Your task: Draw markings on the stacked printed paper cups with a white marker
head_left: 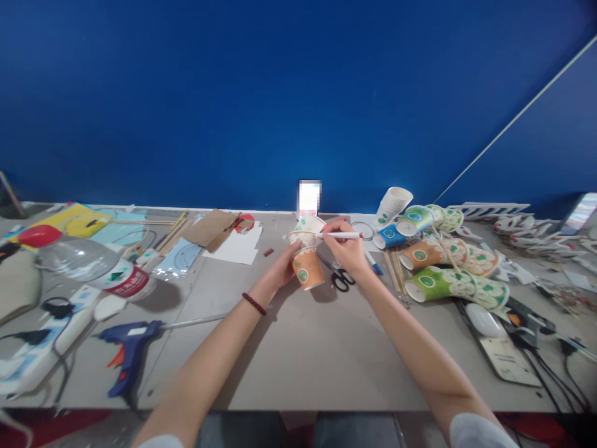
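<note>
My left hand (285, 266) is wrapped round an orange paper cup (308, 267) that stands upright on the grey table (298, 348), near its far edge. My right hand (347, 249) pinches a white pen (342, 235) that lies level, its tip at the cup's rim. A second, pale cup (308, 224) stands just behind the orange one. Black-handled scissors (340, 275) lie flat under my right wrist.
To the right lie several green, orange and blue paper cups (443, 283) on their sides with wooden sticks. A blue glue gun (128, 348), a plastic bottle (88, 264) and a power strip (41, 339) are at the left. Cardboard and paper (219, 233) lie at the back.
</note>
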`<action>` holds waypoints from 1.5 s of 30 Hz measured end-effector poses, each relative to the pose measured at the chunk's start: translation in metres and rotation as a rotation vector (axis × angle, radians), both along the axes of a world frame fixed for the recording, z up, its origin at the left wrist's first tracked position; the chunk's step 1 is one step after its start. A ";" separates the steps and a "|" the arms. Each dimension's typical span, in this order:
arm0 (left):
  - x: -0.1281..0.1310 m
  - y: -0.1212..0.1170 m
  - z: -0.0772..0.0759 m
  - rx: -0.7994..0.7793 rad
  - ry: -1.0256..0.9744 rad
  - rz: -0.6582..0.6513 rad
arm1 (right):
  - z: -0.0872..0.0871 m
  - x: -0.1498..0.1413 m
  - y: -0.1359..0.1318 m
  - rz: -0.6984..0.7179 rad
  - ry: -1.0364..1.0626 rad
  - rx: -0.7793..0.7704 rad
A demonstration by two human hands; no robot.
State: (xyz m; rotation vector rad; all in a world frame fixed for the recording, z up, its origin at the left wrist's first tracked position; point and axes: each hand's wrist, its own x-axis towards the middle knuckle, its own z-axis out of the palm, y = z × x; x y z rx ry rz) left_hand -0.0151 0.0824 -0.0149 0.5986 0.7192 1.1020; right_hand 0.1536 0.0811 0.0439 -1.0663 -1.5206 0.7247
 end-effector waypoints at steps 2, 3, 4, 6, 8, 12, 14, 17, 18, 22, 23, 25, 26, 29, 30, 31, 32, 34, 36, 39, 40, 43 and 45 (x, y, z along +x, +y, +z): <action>0.000 0.000 -0.001 0.036 0.003 -0.002 | 0.000 -0.001 -0.001 0.005 -0.006 -0.010; -0.001 0.000 -0.001 0.046 0.005 -0.001 | 0.000 -0.001 -0.001 0.007 -0.005 -0.007; -0.001 0.000 0.000 0.053 0.009 -0.003 | 0.000 -0.001 -0.001 0.009 -0.004 -0.001; -0.001 0.000 0.000 0.056 0.018 -0.018 | 0.000 0.000 -0.001 0.010 -0.006 0.013; -0.001 0.000 0.000 0.051 0.024 -0.038 | -0.001 0.000 -0.001 0.010 -0.012 0.024; -0.001 0.001 -0.004 0.027 0.035 -0.029 | -0.002 0.000 0.000 0.002 -0.032 0.037; -0.002 0.002 -0.006 0.013 0.050 -0.019 | -0.002 -0.001 0.000 -0.010 -0.045 0.039; -0.003 0.003 -0.009 0.009 0.062 -0.025 | -0.002 -0.001 0.000 -0.012 -0.057 0.039; -0.003 0.003 -0.009 0.010 0.063 -0.030 | -0.002 -0.001 0.000 -0.011 -0.059 0.041; -0.003 0.002 -0.006 0.014 0.065 -0.019 | -0.003 -0.002 0.000 -0.006 -0.069 0.051; -0.003 0.001 -0.005 0.016 0.064 -0.012 | -0.004 -0.002 0.000 -0.007 -0.074 0.055; -0.002 0.000 -0.003 0.026 0.063 -0.003 | -0.006 -0.002 0.000 -0.008 -0.083 0.061; -0.001 0.000 -0.002 0.029 0.062 -0.002 | -0.006 -0.002 0.001 -0.009 -0.085 0.064; -0.001 -0.001 0.000 0.027 0.058 -0.005 | -0.008 -0.001 0.001 -0.003 -0.086 0.061; -0.001 -0.001 0.000 0.025 0.058 -0.007 | -0.008 -0.001 0.001 -0.003 -0.086 0.058; -0.001 -0.001 0.000 0.023 0.058 -0.009 | -0.008 -0.001 0.001 -0.004 -0.087 0.056; -0.002 -0.001 0.000 0.020 0.059 -0.010 | -0.008 -0.001 0.001 -0.007 -0.088 0.056; -0.002 -0.001 0.000 0.015 0.055 -0.009 | -0.007 -0.001 0.001 -0.009 -0.092 0.061; -0.002 -0.001 0.000 0.005 0.041 -0.003 | -0.006 -0.001 0.001 -0.006 -0.094 0.067; -0.002 -0.001 0.002 -0.006 0.022 -0.002 | -0.005 -0.001 0.000 -0.006 -0.094 0.067; -0.002 -0.002 0.002 -0.007 0.020 0.000 | -0.004 -0.001 0.000 -0.008 -0.095 0.065; -0.001 -0.002 0.001 -0.002 0.021 0.016 | -0.005 -0.001 0.001 -0.007 -0.093 0.056; -0.001 -0.002 0.000 0.004 0.023 0.014 | -0.006 -0.001 0.001 -0.005 -0.086 0.057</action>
